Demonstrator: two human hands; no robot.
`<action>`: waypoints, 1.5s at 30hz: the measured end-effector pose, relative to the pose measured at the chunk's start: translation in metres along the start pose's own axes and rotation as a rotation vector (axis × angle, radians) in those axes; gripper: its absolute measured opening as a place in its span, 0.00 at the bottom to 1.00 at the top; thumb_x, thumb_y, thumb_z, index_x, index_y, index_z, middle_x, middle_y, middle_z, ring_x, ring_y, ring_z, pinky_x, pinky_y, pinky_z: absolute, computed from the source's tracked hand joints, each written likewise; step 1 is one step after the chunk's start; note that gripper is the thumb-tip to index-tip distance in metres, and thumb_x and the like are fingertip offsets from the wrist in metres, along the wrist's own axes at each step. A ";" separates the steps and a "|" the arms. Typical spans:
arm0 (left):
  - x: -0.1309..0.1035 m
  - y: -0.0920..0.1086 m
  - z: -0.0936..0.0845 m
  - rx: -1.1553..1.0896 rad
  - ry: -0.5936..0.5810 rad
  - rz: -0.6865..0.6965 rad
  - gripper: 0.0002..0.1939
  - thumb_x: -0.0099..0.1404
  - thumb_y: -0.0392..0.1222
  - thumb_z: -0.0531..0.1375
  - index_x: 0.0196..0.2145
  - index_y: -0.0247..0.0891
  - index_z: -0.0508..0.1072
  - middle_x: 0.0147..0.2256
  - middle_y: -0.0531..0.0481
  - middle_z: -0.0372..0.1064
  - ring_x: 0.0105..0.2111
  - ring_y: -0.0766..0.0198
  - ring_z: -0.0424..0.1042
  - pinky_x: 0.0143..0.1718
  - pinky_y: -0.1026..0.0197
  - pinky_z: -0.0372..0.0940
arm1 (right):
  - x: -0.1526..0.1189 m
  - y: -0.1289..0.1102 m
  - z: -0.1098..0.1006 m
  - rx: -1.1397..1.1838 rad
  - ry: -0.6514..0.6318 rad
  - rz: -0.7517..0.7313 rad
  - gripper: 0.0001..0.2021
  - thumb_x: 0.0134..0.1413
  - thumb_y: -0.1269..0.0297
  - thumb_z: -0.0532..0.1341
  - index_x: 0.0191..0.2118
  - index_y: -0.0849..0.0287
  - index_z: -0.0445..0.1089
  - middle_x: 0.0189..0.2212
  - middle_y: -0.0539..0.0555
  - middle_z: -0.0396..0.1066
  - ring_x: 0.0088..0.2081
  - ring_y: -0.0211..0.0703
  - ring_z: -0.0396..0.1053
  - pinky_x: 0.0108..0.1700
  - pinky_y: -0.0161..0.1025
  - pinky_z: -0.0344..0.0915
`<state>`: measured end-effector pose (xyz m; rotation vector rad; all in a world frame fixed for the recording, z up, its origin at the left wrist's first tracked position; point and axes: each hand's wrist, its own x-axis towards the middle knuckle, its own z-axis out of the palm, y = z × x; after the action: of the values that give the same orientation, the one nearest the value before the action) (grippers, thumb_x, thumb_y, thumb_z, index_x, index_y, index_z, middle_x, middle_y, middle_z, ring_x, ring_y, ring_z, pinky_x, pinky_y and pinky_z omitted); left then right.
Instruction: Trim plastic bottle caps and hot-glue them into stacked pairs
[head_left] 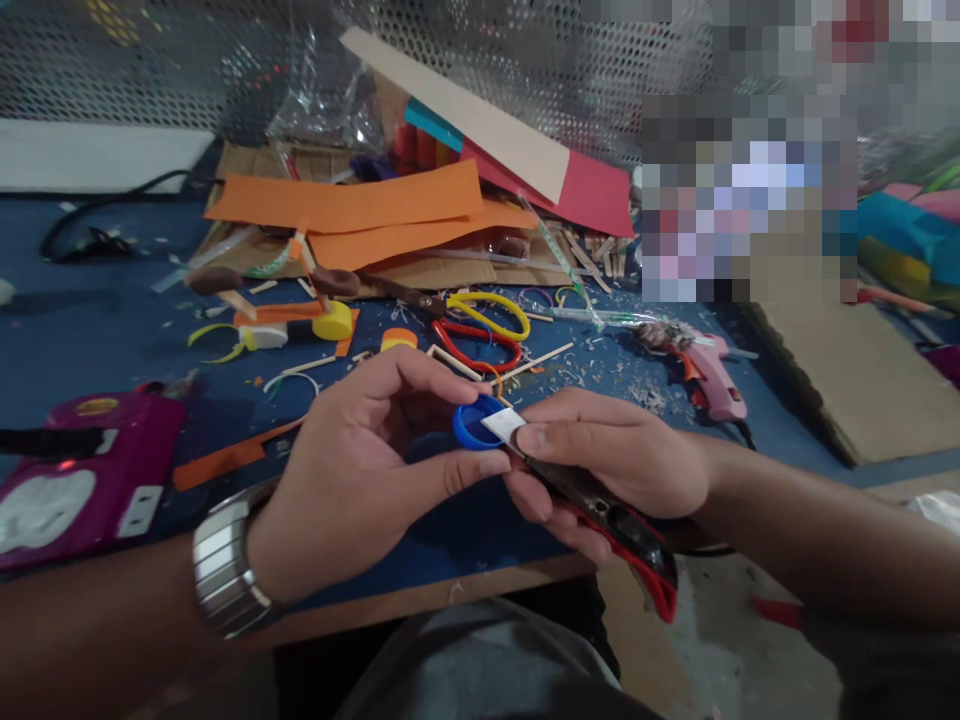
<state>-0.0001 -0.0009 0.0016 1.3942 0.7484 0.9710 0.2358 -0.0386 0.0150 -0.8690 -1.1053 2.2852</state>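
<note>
Between the thumb and fingers of my left hand (367,440) is a blue bottle cap (469,428), its hollow side turned partly up. My right hand (607,450) is wrapped round a utility knife (611,515) with a dark body and red edges. The knife's short pale blade (504,424) reaches to the rim of the cap and appears to touch it. Both hands meet just above the front of the blue table. My right thumb lies along the knife close to the blade.
Scissors (480,330) with yellow and red handles lie just beyond my hands. A pink glue gun (712,375) is at right beside cardboard (840,370). At left sits a purple device (97,470). Orange paper strips (352,205), sticks and shavings cover the back.
</note>
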 end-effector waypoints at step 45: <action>-0.001 0.004 0.000 -0.043 -0.069 -0.050 0.22 0.52 0.30 0.83 0.39 0.43 0.80 0.37 0.55 0.80 0.35 0.65 0.81 0.38 0.67 0.78 | 0.009 -0.001 -0.003 -0.171 0.210 -0.412 0.14 0.64 0.60 0.78 0.40 0.60 0.74 0.21 0.43 0.69 0.16 0.30 0.64 0.18 0.26 0.62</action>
<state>-0.0007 -0.0023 0.0050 1.3580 0.7041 0.8911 0.2318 -0.0315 0.0112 -0.8321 -1.2626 1.7455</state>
